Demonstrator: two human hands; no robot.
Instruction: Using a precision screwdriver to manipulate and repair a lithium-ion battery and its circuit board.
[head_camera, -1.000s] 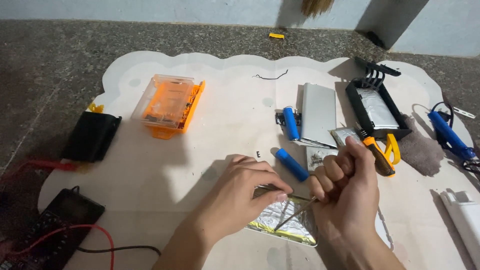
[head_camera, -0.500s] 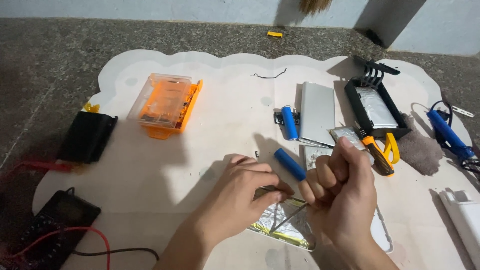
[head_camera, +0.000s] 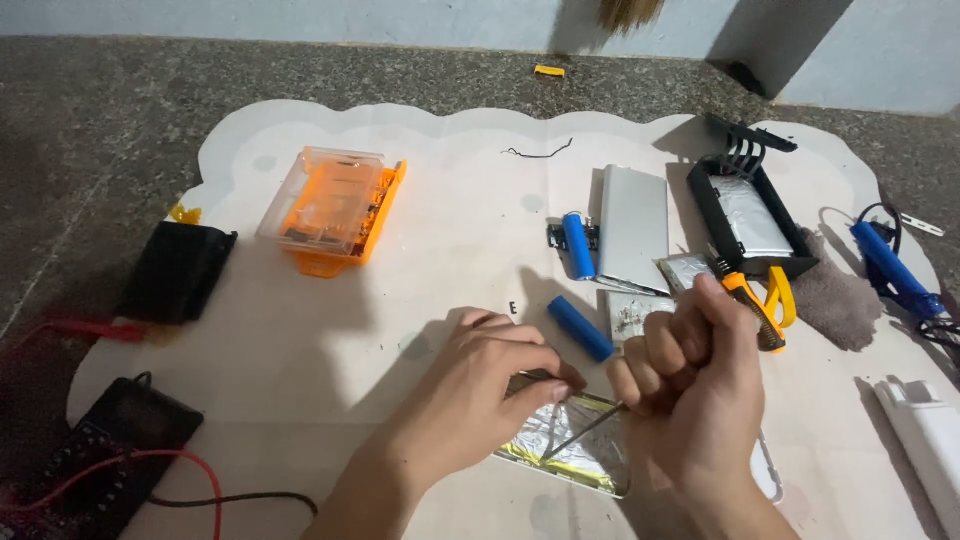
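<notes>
Lower centre: right hand (head_camera: 700, 385) fisted on thin metal tool (head_camera: 585, 432), left hand (head_camera: 490, 385) pinching foil-wrapped pouch (head_camera: 560, 450); slip risked puncture.

**Foil, Plastic and Paper on Rough Stone**

The flat pouch (head_camera: 575, 450) looked like crinkled, shiny silver foil. The screwdriver case (head_camera: 335, 205) was glossy clear and orange plastic. The slim casing (head_camera: 633, 225) had a smooth, matt metal look. The paper sheet (head_camera: 440, 290) was matt white; the floor (head_camera: 100, 110) rough, speckled stone.
</notes>
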